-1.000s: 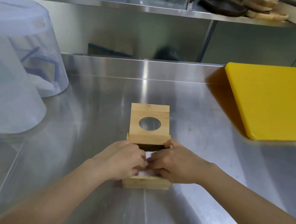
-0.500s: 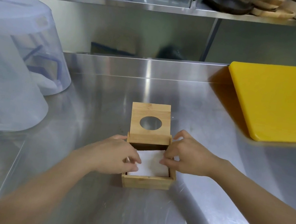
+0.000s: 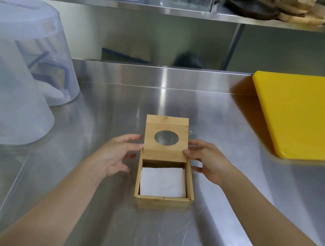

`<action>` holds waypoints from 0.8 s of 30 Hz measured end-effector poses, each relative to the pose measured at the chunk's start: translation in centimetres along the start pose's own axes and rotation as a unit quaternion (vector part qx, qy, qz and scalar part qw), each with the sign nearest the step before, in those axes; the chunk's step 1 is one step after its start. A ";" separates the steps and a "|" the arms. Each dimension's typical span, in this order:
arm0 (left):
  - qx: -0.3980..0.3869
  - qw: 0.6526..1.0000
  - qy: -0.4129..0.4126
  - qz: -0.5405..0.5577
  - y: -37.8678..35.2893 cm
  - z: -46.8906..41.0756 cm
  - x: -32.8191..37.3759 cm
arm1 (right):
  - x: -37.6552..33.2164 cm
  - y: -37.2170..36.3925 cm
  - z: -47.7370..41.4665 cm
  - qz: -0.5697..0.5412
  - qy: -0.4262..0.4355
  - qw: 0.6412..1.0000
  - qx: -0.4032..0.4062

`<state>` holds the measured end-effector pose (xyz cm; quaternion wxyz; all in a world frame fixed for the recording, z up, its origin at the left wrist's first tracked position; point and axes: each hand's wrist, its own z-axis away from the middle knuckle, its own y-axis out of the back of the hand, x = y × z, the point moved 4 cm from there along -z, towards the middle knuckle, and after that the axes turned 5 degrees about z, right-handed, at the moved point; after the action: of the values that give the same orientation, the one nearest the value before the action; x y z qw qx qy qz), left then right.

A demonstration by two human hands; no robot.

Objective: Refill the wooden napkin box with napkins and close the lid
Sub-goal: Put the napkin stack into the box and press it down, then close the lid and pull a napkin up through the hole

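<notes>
The far inner wall of the box (image 3: 162, 202) lies in shadow under the raised lid (image 3: 165, 138), and the yellow board (image 3: 307, 115) is cut off at the right. Both hands are spread, holding nothing: the left hand (image 3: 115, 155) has a fingertip at the lid's left edge, the right hand (image 3: 207, 162) a thumb at its right edge. Napkins (image 3: 163, 181) fill the box, mid-tabletop (image 3: 142, 240), bare steel all round.

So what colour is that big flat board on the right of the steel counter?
Bright yellow cutting board, clearest in the head view.
</notes>
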<state>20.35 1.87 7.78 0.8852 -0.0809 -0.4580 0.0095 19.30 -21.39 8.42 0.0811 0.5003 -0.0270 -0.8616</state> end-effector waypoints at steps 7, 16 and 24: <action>-0.029 0.997 -0.031 0.060 -1.6 0.0 -0.7 | -0.8 -0.6 0.1 0.020 0.062 0.998 0.008; 0.005 0.996 -0.067 0.060 -2.4 0.3 -0.7 | -0.2 -0.5 1.0 -0.024 0.130 0.991 0.035; -0.118 0.982 0.069 0.133 -2.4 1.9 -1.8 | 1.4 -1.4 2.4 -0.154 -0.014 0.986 -0.068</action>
<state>17.59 -0.40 7.78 0.8898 -0.2450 -0.3790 0.0677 16.38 -20.35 8.19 -0.0194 0.4794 0.1082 -0.8707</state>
